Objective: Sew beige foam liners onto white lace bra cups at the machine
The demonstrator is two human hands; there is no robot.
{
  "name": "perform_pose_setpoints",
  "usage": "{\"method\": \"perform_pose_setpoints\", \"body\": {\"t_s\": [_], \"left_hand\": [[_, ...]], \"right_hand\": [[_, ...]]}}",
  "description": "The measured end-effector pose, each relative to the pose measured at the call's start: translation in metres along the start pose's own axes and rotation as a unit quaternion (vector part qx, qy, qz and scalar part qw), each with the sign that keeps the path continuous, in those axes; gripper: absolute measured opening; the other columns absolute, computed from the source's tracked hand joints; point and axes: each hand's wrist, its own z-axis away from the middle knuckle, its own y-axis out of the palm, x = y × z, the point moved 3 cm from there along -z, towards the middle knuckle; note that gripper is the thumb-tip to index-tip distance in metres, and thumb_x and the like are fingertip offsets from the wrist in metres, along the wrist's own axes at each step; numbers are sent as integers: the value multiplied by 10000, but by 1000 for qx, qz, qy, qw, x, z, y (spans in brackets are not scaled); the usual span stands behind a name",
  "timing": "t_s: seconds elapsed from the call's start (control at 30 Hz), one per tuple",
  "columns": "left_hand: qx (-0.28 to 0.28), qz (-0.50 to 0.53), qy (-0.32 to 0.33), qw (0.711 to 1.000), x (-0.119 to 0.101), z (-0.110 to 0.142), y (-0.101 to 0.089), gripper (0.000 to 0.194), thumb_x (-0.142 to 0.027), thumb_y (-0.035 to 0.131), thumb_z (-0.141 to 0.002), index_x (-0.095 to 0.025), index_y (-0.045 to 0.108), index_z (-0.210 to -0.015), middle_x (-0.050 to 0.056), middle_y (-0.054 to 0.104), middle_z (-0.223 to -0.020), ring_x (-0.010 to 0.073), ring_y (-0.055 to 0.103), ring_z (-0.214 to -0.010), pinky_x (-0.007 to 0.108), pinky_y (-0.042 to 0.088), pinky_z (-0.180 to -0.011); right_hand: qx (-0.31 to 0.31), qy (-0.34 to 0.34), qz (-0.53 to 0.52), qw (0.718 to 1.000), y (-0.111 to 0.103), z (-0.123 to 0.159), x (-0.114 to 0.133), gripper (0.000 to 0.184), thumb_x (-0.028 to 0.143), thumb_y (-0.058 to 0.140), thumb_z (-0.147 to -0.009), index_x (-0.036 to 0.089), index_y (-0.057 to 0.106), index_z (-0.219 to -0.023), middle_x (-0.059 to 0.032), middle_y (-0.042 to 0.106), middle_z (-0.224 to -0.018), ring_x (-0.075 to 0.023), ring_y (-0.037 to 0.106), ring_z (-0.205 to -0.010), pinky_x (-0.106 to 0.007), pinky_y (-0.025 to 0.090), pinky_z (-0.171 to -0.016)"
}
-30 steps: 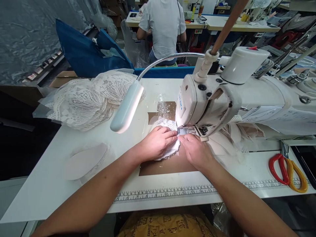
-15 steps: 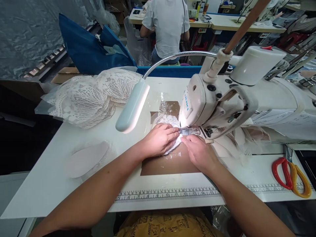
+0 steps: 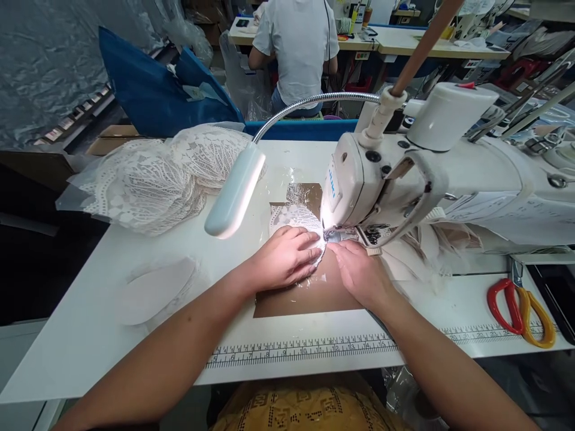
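Lace piece (image 3: 294, 216) on brown patch (image 3: 314, 296) of worktop (image 3: 85, 335), edge close against sewing machine (image 3: 348, 185) at 2 o'clock. At 6, left hand (image 3: 285, 254), fingers flat, slightly spread on lace, gripping nothing visible. At 4, right hand (image 3: 362, 270), fingers bunched near edge; cannot tell if pinching. Possible trouble: puckering from uneven pressure; nicked fingertip from straying under machine.
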Motion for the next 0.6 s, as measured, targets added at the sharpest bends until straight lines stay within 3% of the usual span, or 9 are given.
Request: {"method": "perform_pose_setpoints", "body": {"t_s": [0.2,0.4,0.6], "left_hand": [[11,11,42,999,-2,1,0,248,-270,474,-976,-180,647,-1130,103,624,-1266,250,553,-1114,415,423,-937],[11,18,62,998,-3,-1,-3,251,-266,460,-990,-191,657,-1126,103,660,-1227,228,587,-1088,399,446,-905],[19,24,50,998,0,1,0,285,-284,443,-996,-188,640,-1178,109,641,-1260,242,572,-1117,415,447,-929]], "right_hand": [[6,-81,38,996,-4,-2,8,424,78,434,-853,195,677,-1181,-73,674,-962,-195,558,-831,-280,413,-669],[-3,-89,55,995,-4,1,8,407,53,458,-816,206,691,-1113,-52,627,-857,-180,502,-761,-274,332,-588],[-2,-117,40,992,-4,2,6,396,41,459,-814,218,703,-1071,-45,620,-828,-169,488,-742,-263,334,-600]]}}
